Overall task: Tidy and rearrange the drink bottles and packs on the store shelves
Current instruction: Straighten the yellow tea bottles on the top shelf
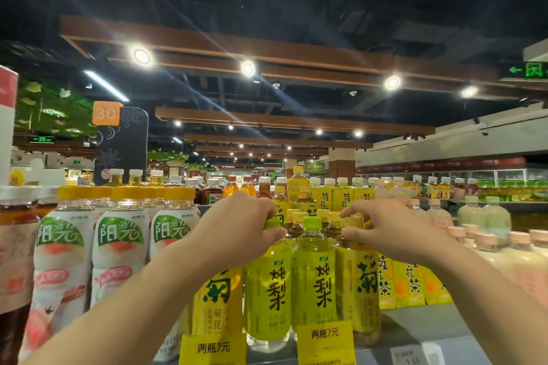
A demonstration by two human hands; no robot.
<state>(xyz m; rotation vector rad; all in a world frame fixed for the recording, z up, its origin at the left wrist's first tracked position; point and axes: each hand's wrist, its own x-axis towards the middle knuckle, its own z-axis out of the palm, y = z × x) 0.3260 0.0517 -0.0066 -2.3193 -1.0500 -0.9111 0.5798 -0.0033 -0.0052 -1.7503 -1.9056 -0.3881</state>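
On the top shelf (430,326) stand yellow-green drink bottles. My left hand (240,225) grips the green cap and neck of a pear-drink bottle (268,284). My right hand (388,231) pinches the yellow cap of a chrysanthemum-tea bottle (360,284) at the right of the row. Between them stands a second pear-drink bottle (314,275) with a green cap, untouched. Another chrysanthemum-tea bottle (219,299) stands under my left wrist, its top hidden.
White peach-drink bottles (118,243) with orange caps crowd the left, dark tea bottles (14,261) at far left. Yellow tea cartons (409,284) and pale milky bottles (504,258) fill the right. Yellow price tags (324,341) hang on the shelf's front edge. More bottles line the back.
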